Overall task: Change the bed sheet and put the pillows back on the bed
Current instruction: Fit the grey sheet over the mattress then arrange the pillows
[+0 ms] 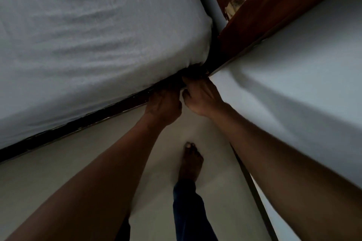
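Dim light in here. The floor [49, 186] is pale and plain. A bluish-white wall [303, 68] rises on the right, a dark strip [252, 188] along its foot. A brown wooden board [284, 2] stands against it.

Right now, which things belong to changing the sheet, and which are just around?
Job: white bed sheet, bed frame rail, left hand, right hand.
Just around: brown wooden board, wall, floor, bare foot.

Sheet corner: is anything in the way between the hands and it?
Nothing visible is. The left hand and right hand are right at the sheet where it wraps the mattress corner; the dark gap there hides their grip. The wooden board stands close beside them.
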Demonstrator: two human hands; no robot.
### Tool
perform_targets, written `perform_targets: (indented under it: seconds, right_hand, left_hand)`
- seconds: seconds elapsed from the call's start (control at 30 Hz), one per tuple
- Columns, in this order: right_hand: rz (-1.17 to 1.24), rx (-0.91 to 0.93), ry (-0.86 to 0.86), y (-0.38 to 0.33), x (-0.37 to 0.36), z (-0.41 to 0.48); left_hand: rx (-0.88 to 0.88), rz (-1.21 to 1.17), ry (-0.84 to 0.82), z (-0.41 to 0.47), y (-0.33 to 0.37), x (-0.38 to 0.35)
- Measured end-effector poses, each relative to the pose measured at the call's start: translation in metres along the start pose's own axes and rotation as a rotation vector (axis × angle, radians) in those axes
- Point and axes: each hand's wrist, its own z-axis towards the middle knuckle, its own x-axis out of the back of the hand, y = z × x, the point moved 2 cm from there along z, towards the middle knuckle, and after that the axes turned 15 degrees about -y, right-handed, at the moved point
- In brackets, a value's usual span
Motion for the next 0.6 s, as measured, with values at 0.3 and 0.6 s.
perform_targets:
  seconds: [0.3, 0.6]
  right_hand:
    - [-0.07, 0.059, 0.004, 0.009, -0.017, -0.005]
    - [-0.255, -0.068, -0.034, 0.011, 0.018, -0.003]
  left_hand:
    - [-0.003, 0.006, -0.129, -0.006, 0.001, 0.007]
    - [0.11, -0.081, -0.081, 0.0, 0.01, -0.004]
